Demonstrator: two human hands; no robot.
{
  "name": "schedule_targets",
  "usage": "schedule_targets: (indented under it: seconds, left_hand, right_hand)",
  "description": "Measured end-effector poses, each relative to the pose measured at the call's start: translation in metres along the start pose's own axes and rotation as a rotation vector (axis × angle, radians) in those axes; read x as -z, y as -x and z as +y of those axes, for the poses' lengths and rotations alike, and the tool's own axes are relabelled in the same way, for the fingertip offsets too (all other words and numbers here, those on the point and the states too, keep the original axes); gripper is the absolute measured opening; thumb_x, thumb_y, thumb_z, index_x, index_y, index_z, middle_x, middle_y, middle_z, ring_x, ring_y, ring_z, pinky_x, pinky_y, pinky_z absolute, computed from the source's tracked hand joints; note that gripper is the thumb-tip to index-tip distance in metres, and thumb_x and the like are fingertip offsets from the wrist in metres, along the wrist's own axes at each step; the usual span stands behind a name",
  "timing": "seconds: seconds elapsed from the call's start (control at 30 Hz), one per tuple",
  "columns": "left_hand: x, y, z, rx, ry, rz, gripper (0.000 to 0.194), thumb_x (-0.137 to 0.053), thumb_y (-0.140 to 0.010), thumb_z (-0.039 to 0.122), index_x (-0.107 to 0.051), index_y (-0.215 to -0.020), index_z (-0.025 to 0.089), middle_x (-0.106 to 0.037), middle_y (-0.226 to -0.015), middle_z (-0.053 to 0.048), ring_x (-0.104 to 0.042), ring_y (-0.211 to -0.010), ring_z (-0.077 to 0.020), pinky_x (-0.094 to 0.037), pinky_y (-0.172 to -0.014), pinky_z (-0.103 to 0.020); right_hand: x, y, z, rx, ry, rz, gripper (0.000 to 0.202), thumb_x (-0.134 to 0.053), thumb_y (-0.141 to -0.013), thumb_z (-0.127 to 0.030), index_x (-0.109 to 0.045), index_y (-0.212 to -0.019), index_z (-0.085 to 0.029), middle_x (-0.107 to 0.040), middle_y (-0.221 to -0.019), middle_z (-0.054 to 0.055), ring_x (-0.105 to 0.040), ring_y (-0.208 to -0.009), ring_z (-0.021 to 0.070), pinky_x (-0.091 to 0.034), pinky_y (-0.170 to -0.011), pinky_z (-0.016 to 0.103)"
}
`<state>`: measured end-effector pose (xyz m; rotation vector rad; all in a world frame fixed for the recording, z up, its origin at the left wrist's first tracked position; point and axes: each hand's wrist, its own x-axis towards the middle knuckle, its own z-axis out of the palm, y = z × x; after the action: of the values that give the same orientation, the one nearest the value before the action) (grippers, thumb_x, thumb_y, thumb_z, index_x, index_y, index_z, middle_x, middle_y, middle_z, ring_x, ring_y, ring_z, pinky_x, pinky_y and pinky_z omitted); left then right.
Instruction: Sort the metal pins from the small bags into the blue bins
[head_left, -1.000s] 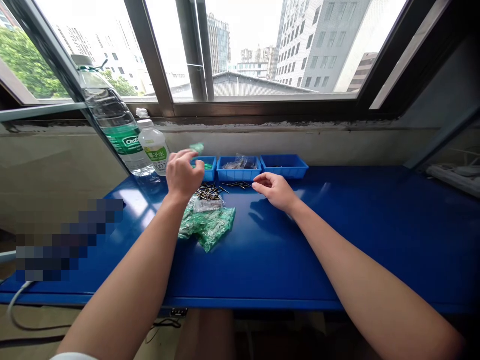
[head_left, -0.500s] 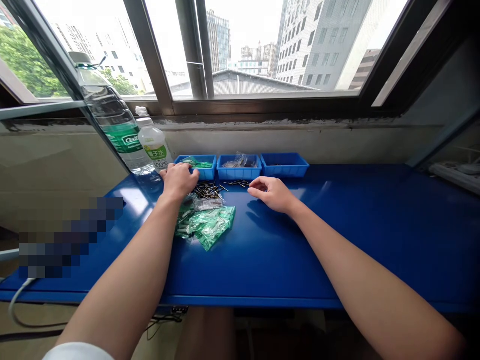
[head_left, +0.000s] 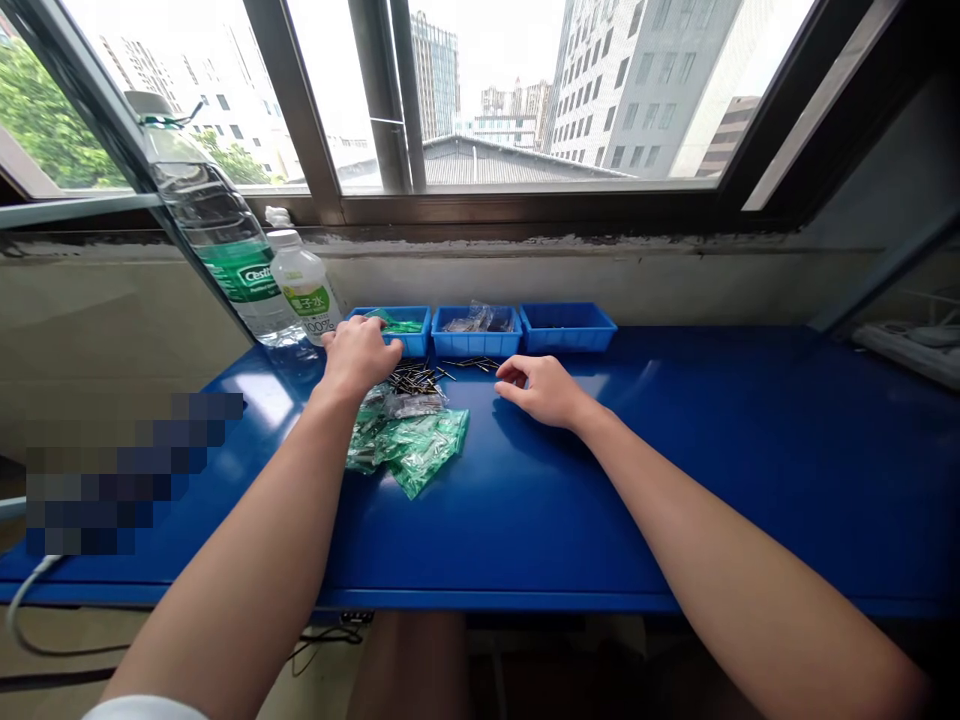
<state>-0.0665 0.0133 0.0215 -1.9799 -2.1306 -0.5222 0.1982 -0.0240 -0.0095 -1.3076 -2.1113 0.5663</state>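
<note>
Two bare hands rest at the far middle of the blue table [head_left: 675,480], either side of a scatter of small metal pins [head_left: 420,378]. Left of the pins, the left hand [head_left: 360,355] lies knuckles-up with fingers curled loosely, clamped on nothing visible, its fingertips at the near rim of the left blue bin [head_left: 397,332]. Right of the pins, the right hand [head_left: 544,388] lies loosely curled and empty, fingertips pointing toward them; the left hand is the nearer. Just nearer than the pins lies a heap of green packets [head_left: 409,445]. Beyond the pins, the left bin holds green packets, the middle bin [head_left: 478,335] clear bags, and the right bin [head_left: 568,328] little that can be made out.
</note>
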Motion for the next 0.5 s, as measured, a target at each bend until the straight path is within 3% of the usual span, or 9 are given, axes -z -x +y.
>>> schedule_targets:
  seconds: [0.1, 0.23, 0.33, 0.4, 0.5]
  left_hand:
    - [0.01, 0.004, 0.009, -0.109, 0.089, -0.081, 0.042, -0.049, -0.078, 0.036, -0.068, -0.109, 0.015, -0.068, -0.11, -0.014, -0.06, -0.103, -0.0326, -0.045, -0.088, -0.043]
    - [0.021, 0.013, 0.019, -0.338, 0.19, -0.284, 0.03, -0.051, -0.076, 0.03, -0.072, -0.094, 0.021, -0.072, -0.094, -0.004, -0.064, -0.088, -0.0228, -0.048, -0.075, -0.029]
    - [0.03, 0.017, 0.021, -0.421, 0.171, -0.477, 0.026, -0.053, -0.073, 0.029, -0.073, -0.089, 0.024, -0.073, -0.094, -0.002, -0.064, -0.086, -0.0201, -0.047, -0.07, -0.025]
    - [0.036, 0.02, 0.023, -0.436, 0.167, -0.618, 0.029, -0.057, -0.072, 0.036, -0.072, -0.094, 0.025, -0.072, -0.099, -0.001, -0.063, -0.087, -0.0204, -0.046, -0.068, -0.024]
    - [0.041, 0.023, 0.026, -0.458, 0.17, -0.783, 0.049, -0.064, -0.066, 0.047, -0.068, -0.109, 0.024, -0.068, -0.114, -0.003, -0.062, -0.095, -0.0225, -0.047, -0.071, -0.024]
  right_hand:
    - [-0.001, -0.002, 0.003, 0.035, 0.033, 0.031, 0.014, -0.06, -0.079, -0.022, -0.067, -0.09, -0.017, -0.071, -0.09, 0.005, -0.063, -0.077, 0.0171, -0.048, -0.069, 0.028]
    - [-0.003, -0.004, 0.009, 0.072, 0.094, 0.098, 0.016, -0.059, -0.078, -0.017, -0.068, -0.091, -0.017, -0.071, -0.096, 0.007, -0.064, -0.086, 0.0195, -0.048, -0.077, 0.03]
    - [-0.005, -0.005, 0.01, 0.072, 0.114, 0.101, 0.017, -0.059, -0.077, -0.017, -0.068, -0.091, -0.016, -0.071, -0.097, 0.007, -0.064, -0.089, 0.0204, -0.049, -0.079, 0.031]
    - [-0.005, -0.005, 0.009, 0.07, 0.115, 0.091, 0.016, -0.06, -0.078, -0.019, -0.068, -0.091, -0.016, -0.071, -0.097, 0.007, -0.064, -0.089, 0.0206, -0.049, -0.079, 0.031]
    - [-0.005, -0.004, 0.007, 0.071, 0.109, 0.076, 0.017, -0.061, -0.078, -0.022, -0.068, -0.092, -0.016, -0.071, -0.097, 0.007, -0.064, -0.089, 0.0206, -0.049, -0.078, 0.031]
